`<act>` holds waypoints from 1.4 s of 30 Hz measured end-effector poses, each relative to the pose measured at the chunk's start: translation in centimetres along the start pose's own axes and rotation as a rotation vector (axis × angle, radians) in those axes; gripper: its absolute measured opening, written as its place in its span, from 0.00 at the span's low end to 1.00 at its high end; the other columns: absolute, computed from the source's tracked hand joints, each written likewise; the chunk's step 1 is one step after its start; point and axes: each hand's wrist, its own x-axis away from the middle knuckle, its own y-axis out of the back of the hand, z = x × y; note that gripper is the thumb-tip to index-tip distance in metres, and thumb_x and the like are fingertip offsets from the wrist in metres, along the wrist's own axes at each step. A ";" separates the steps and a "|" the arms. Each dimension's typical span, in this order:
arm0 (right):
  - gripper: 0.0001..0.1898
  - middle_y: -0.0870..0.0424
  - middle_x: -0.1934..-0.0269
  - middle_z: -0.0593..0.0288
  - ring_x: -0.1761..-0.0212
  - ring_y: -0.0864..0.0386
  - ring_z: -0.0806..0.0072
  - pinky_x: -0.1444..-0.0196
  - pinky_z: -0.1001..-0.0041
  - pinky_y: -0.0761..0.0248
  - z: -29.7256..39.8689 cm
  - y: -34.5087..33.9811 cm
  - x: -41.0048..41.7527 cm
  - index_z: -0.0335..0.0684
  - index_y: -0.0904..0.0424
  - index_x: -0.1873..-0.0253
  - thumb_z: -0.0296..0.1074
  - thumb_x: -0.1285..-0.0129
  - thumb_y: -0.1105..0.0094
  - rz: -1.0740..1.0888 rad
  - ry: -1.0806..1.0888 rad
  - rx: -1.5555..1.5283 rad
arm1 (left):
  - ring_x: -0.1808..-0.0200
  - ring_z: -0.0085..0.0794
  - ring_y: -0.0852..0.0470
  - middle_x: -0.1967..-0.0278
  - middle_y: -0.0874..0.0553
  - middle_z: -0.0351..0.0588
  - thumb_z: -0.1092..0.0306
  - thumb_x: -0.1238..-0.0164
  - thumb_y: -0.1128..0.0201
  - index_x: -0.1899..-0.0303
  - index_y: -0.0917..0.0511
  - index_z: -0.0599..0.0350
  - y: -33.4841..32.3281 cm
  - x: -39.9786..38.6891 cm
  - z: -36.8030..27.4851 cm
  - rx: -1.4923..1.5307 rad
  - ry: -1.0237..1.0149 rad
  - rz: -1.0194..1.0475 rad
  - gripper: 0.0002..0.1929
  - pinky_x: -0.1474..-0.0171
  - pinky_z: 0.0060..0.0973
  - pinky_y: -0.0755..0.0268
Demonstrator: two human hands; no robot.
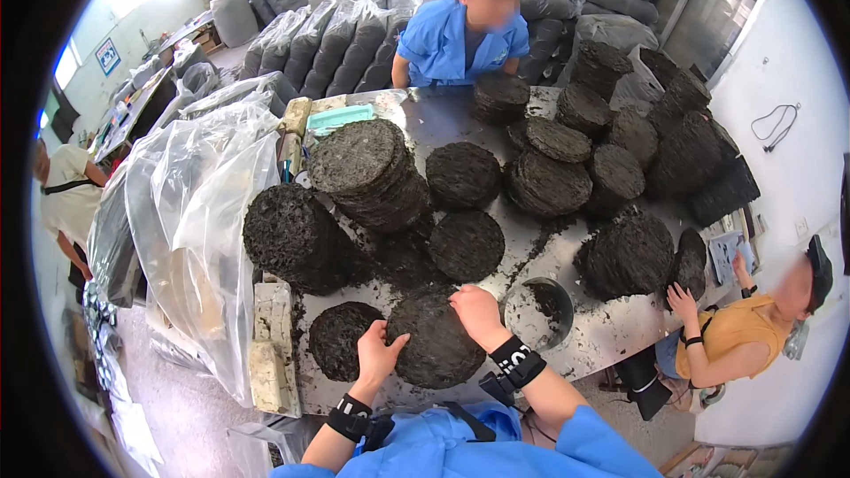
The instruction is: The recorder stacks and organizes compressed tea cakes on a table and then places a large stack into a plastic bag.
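Note:
A broad, dark disc of what looks like dried seaweed (435, 345) lies before me near the table's front edge. My left hand (378, 355) is at its left rim, thumb touching it and fingers curled. At the upper right rim, my right hand (479, 313) has its fingertips pinched together on the edge. A smaller dark disc (340, 342) lies just left of my left hand. Beyond the hands stands another round stack (467, 247). Right of my right wrist is a metal ring or shallow round pan (539, 315) with dark scraps inside.
Tall disc stacks (362, 159) crowd the metal table (597, 338), more standing at the right (624, 255). Pale blocks (272, 345) line its left edge beside plastic-covered bags (199, 212). One person (465, 40) sits opposite; another (737, 338) touches a disc at right.

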 end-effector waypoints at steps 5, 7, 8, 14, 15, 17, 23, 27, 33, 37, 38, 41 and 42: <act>0.05 0.23 0.70 0.52 0.65 0.21 0.55 0.63 0.60 0.26 -0.8 -0.5 -0.7 0.37 0.25 0.70 0.30 0.45 0.40 0.117 -0.026 0.068 | 0.71 0.27 0.22 0.73 0.18 0.47 0.68 0.47 0.25 0.60 0.25 0.67 0.2 -0.2 -1.4 -0.090 -0.018 0.004 0.19 0.65 0.26 0.28; 0.05 0.23 0.69 0.50 0.65 0.21 0.54 0.63 0.59 0.26 -1.9 0.1 -0.9 0.37 0.25 0.67 0.29 0.44 0.40 0.144 -0.015 -0.023 | 0.70 0.27 0.22 0.72 0.18 0.47 0.68 0.46 0.25 0.60 0.26 0.67 0.0 -0.4 -1.1 -0.125 -0.007 0.033 0.19 0.65 0.26 0.28; 0.05 0.23 0.68 0.49 0.64 0.21 0.53 0.62 0.59 0.26 -2.3 0.3 -0.9 0.36 0.26 0.64 0.29 0.44 0.40 0.180 0.011 -0.119 | 0.69 0.26 0.22 0.71 0.18 0.47 0.69 0.45 0.26 0.60 0.27 0.66 -0.3 -0.4 -0.5 -0.039 -0.040 0.048 0.18 0.64 0.25 0.28; 0.07 0.23 0.66 0.50 0.61 0.22 0.52 0.60 0.59 0.28 -1.9 3.3 1.4 0.36 0.27 0.63 0.30 0.42 0.39 0.097 -0.123 -0.262 | 0.65 0.21 0.21 0.66 0.18 0.44 0.72 0.39 0.31 0.54 0.32 0.64 -0.9 0.0 -1.3 0.278 -0.002 0.224 0.18 0.63 0.22 0.28; 0.07 0.23 0.65 0.51 0.62 0.22 0.52 0.60 0.60 0.28 -1.9 3.9 2.1 0.37 0.27 0.62 0.31 0.39 0.40 0.094 -0.175 -0.292 | 0.65 0.20 0.21 0.66 0.18 0.43 0.73 0.38 0.32 0.53 0.32 0.64 -0.8 0.2 -2.5 0.394 0.046 0.274 0.17 0.64 0.20 0.29; 0.07 0.23 0.65 0.51 0.62 0.22 0.52 0.61 0.60 0.29 -1.7 5.3 3.2 0.37 0.27 0.62 0.32 0.39 0.40 0.057 -0.213 -0.302 | 0.66 0.18 0.22 0.66 0.18 0.42 0.73 0.37 0.32 0.53 0.32 0.64 -1.0 0.5 -4.0 0.506 0.096 0.334 0.17 0.64 0.18 0.30; 0.07 0.20 0.65 0.52 0.63 0.21 0.57 0.61 0.64 0.28 -3.8 8.0 6.9 0.37 0.25 0.61 0.32 0.39 0.39 -0.077 -0.425 -0.414 | 0.67 0.16 0.22 0.67 0.17 0.40 0.75 0.36 0.33 0.53 0.31 0.63 -2.2 0.4 -4.3 0.374 0.069 0.387 0.16 0.66 0.16 0.30; 0.07 0.19 0.66 0.51 0.63 0.20 0.55 0.60 0.63 0.27 -6.9 6.8 10.3 0.36 0.22 0.60 0.31 0.40 0.39 -0.240 -0.651 -0.152 | 0.69 0.14 0.24 0.69 0.18 0.39 0.75 0.36 0.33 0.54 0.31 0.63 -2.6 0.3 -4.5 0.369 0.063 0.367 0.15 0.68 0.16 0.33; 0.05 0.17 0.66 0.57 0.63 0.20 0.58 0.61 0.65 0.26 -1.1 6.6 7.9 0.40 0.17 0.62 0.33 0.41 0.37 -0.218 -0.342 -0.351 | 0.69 0.14 0.24 0.69 0.17 0.39 0.76 0.36 0.34 0.54 0.31 0.63 -2.2 0.5 -4.1 0.321 0.061 0.355 0.14 0.68 0.15 0.33; 0.04 0.17 0.67 0.54 0.66 0.19 0.58 0.63 0.67 0.25 0.0 3.8 7.3 0.39 0.16 0.64 0.32 0.41 0.36 -0.173 -0.305 -0.147 | 0.68 0.15 0.23 0.68 0.17 0.39 0.76 0.36 0.34 0.54 0.31 0.62 -2.1 1.0 -5.2 0.302 0.022 0.369 0.14 0.67 0.16 0.32; 0.04 0.17 0.67 0.54 0.66 0.19 0.58 0.63 0.67 0.25 0.2 3.6 7.2 0.39 0.16 0.64 0.32 0.41 0.36 -0.171 -0.299 -0.150 | 0.68 0.15 0.23 0.68 0.17 0.39 0.76 0.36 0.34 0.54 0.31 0.62 -2.0 1.1 -5.0 0.302 0.023 0.362 0.14 0.67 0.16 0.32; 0.04 0.17 0.68 0.54 0.65 0.19 0.58 0.62 0.65 0.25 0.2 3.3 7.0 0.40 0.16 0.66 0.32 0.42 0.36 -0.171 -0.330 -0.185 | 0.68 0.15 0.23 0.68 0.18 0.39 0.76 0.37 0.33 0.54 0.31 0.62 -2.0 1.1 -4.1 0.361 0.038 0.360 0.15 0.67 0.16 0.31; 0.04 0.18 0.69 0.55 0.65 0.19 0.57 0.62 0.63 0.26 -0.2 3.3 7.0 0.40 0.17 0.66 0.33 0.42 0.36 -0.161 -0.330 -0.244 | 0.67 0.15 0.23 0.68 0.18 0.40 0.76 0.37 0.33 0.54 0.31 0.62 -1.8 1.0 -3.7 0.335 0.039 0.362 0.15 0.66 0.16 0.31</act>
